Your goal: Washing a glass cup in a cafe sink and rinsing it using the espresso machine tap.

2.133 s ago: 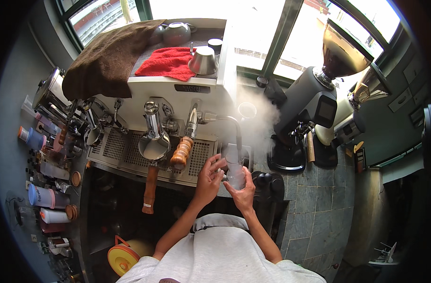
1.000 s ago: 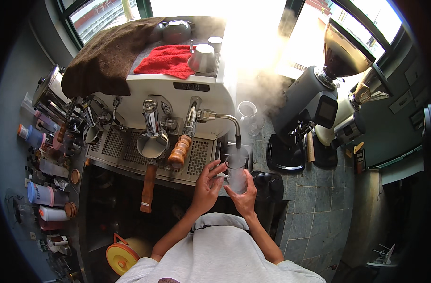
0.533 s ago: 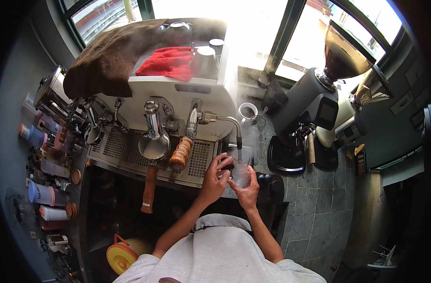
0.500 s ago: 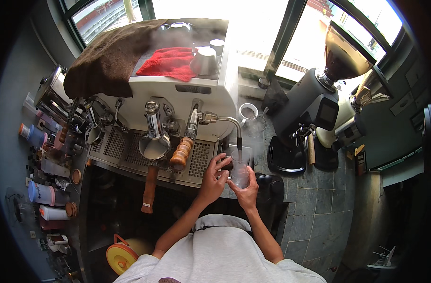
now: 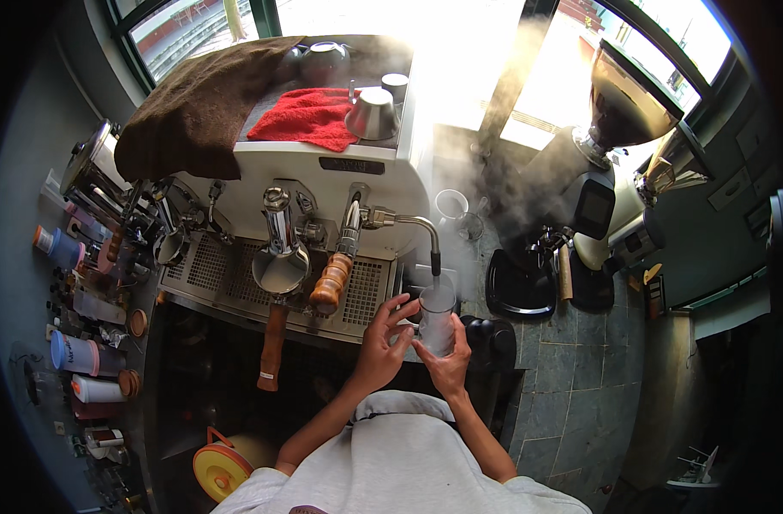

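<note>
A clear tall glass, clouded with steam, is tilted under the metal spout of the espresso machine. My right hand grips its lower right side, thumb toward the front. On the left, my left hand is beside the glass with curved fingers held apart. Whether its fingertips touch the glass is unclear. A wooden-handled knob sits left of the spout. Further left, a portafilter with a wooden handle is locked into the machine. Steam partly veils the spout's surroundings.
Behind the spout is a white cup. A red cloth and a metal pitcher lie atop the machine. A coffee grinder stands to the right; capped jars crowd the left. Below left is a yellow lidded container.
The glass has come down slightly from the spout, tilting with its rim more visible. Steam has spread up and right across the grinder and window. Both hands have shifted slightly downward.
</note>
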The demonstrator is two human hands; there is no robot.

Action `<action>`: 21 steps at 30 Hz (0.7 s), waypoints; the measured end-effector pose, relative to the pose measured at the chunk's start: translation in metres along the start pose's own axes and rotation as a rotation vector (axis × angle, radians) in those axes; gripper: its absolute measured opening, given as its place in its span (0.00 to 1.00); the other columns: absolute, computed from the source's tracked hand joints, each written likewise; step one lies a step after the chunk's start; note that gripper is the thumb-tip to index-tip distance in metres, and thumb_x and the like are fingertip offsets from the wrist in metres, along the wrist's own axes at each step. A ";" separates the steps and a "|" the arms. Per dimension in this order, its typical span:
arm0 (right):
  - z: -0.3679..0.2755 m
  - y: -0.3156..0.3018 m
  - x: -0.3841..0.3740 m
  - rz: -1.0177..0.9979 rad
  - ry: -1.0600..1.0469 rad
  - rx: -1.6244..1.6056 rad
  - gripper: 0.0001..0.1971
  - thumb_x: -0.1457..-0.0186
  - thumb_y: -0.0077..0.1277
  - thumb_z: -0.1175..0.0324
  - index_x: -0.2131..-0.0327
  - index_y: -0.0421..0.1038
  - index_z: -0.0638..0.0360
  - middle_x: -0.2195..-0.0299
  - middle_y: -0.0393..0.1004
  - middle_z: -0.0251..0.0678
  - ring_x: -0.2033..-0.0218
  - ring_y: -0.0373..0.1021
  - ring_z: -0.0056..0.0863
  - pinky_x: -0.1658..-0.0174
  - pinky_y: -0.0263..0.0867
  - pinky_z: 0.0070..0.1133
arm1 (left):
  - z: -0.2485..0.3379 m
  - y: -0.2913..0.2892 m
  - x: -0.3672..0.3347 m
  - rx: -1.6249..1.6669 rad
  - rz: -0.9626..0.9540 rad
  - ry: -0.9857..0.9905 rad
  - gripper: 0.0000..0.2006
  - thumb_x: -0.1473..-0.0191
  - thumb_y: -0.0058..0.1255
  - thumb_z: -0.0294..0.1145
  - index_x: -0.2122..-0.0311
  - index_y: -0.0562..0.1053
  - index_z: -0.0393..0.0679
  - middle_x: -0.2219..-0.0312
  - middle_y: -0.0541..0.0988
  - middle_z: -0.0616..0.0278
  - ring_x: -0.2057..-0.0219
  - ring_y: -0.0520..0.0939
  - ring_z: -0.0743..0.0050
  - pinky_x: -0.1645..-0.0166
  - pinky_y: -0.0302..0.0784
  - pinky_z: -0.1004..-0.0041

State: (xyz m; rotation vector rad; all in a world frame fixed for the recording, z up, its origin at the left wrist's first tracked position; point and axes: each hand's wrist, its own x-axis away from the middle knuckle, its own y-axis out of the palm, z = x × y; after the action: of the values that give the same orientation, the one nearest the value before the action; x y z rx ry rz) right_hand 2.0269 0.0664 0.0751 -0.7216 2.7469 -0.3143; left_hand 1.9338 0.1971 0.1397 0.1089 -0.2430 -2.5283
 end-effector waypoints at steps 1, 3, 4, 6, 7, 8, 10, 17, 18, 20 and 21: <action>0.001 -0.001 -0.001 0.019 0.005 0.002 0.41 0.57 0.74 0.63 0.41 0.64 0.68 0.54 0.77 0.47 0.54 0.75 0.33 0.49 0.71 0.28 | 0.000 0.002 -0.002 0.000 -0.001 0.000 0.26 0.41 0.47 0.19 0.36 0.61 0.40 0.42 0.74 0.52 0.39 0.73 0.68 0.41 0.71 0.69; 0.004 -0.002 -0.003 0.041 0.009 0.006 0.42 0.57 0.74 0.63 0.41 0.63 0.68 0.53 0.77 0.47 0.54 0.75 0.33 0.49 0.71 0.28 | -0.002 0.006 -0.007 0.016 -0.023 -0.022 0.27 0.40 0.47 0.18 0.36 0.60 0.41 0.41 0.73 0.49 0.39 0.73 0.67 0.38 0.70 0.69; 0.007 -0.002 -0.005 0.062 0.022 -0.012 0.41 0.57 0.74 0.64 0.41 0.64 0.67 0.54 0.77 0.46 0.54 0.75 0.32 0.49 0.71 0.28 | -0.003 0.009 -0.011 0.016 -0.025 -0.021 0.27 0.40 0.47 0.18 0.36 0.60 0.41 0.41 0.73 0.49 0.39 0.73 0.67 0.38 0.70 0.69; 0.006 -0.001 -0.010 0.084 0.034 -0.031 0.41 0.57 0.74 0.64 0.42 0.64 0.67 0.54 0.77 0.45 0.54 0.75 0.32 0.49 0.71 0.28 | -0.007 0.013 -0.019 -0.026 -0.029 0.023 0.27 0.40 0.47 0.18 0.36 0.60 0.41 0.41 0.73 0.49 0.39 0.73 0.67 0.40 0.70 0.70; 0.003 0.000 -0.013 0.083 0.038 -0.031 0.40 0.57 0.74 0.64 0.42 0.64 0.66 0.54 0.77 0.45 0.54 0.75 0.32 0.49 0.71 0.27 | -0.010 0.013 -0.022 -0.026 -0.030 0.025 0.27 0.40 0.47 0.18 0.36 0.60 0.41 0.41 0.73 0.49 0.39 0.73 0.67 0.40 0.70 0.70; 0.001 0.001 -0.015 0.082 0.043 -0.031 0.40 0.57 0.74 0.64 0.42 0.64 0.66 0.54 0.77 0.44 0.54 0.75 0.31 0.49 0.71 0.27 | -0.014 0.012 -0.025 -0.012 -0.017 0.012 0.27 0.40 0.47 0.18 0.36 0.61 0.41 0.41 0.73 0.49 0.39 0.73 0.68 0.40 0.71 0.71; 0.000 0.004 -0.020 0.061 0.054 -0.039 0.40 0.57 0.73 0.64 0.42 0.65 0.66 0.54 0.77 0.44 0.54 0.75 0.31 0.49 0.71 0.27 | -0.021 0.009 -0.029 0.002 -0.002 0.001 0.27 0.41 0.47 0.17 0.36 0.61 0.40 0.41 0.73 0.49 0.39 0.73 0.68 0.40 0.71 0.72; 0.012 0.017 -0.018 -0.032 0.034 -0.022 0.40 0.56 0.73 0.63 0.42 0.64 0.65 0.55 0.78 0.44 0.55 0.76 0.31 0.49 0.71 0.27 | -0.029 -0.012 -0.022 -0.005 0.063 -0.009 0.27 0.42 0.46 0.20 0.36 0.60 0.40 0.42 0.74 0.50 0.40 0.73 0.68 0.42 0.72 0.70; 0.009 0.017 -0.016 -0.036 0.034 -0.022 0.40 0.56 0.73 0.63 0.42 0.64 0.65 0.55 0.78 0.44 0.55 0.76 0.31 0.49 0.71 0.27 | -0.028 -0.013 -0.019 0.004 0.070 -0.010 0.27 0.41 0.47 0.20 0.36 0.60 0.40 0.42 0.74 0.50 0.40 0.73 0.68 0.42 0.72 0.70; 0.000 0.016 -0.013 -0.058 0.052 -0.038 0.40 0.56 0.73 0.63 0.42 0.64 0.65 0.55 0.78 0.45 0.54 0.76 0.31 0.49 0.71 0.27 | -0.022 -0.015 -0.012 0.013 0.069 -0.025 0.27 0.41 0.47 0.20 0.36 0.60 0.39 0.42 0.74 0.50 0.40 0.73 0.68 0.42 0.71 0.70; -0.003 0.014 -0.012 -0.060 0.052 -0.037 0.40 0.56 0.73 0.63 0.42 0.64 0.65 0.55 0.78 0.45 0.54 0.76 0.31 0.49 0.71 0.27 | -0.019 -0.014 -0.009 0.022 0.065 -0.039 0.26 0.40 0.47 0.20 0.36 0.60 0.39 0.42 0.74 0.50 0.39 0.73 0.68 0.42 0.71 0.70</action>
State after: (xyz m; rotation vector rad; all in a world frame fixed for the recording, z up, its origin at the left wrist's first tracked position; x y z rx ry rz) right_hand 2.0292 0.0850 0.0769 -0.8173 2.7913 -0.2994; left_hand 1.9355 0.2107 0.1188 0.0601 -0.2857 -2.4654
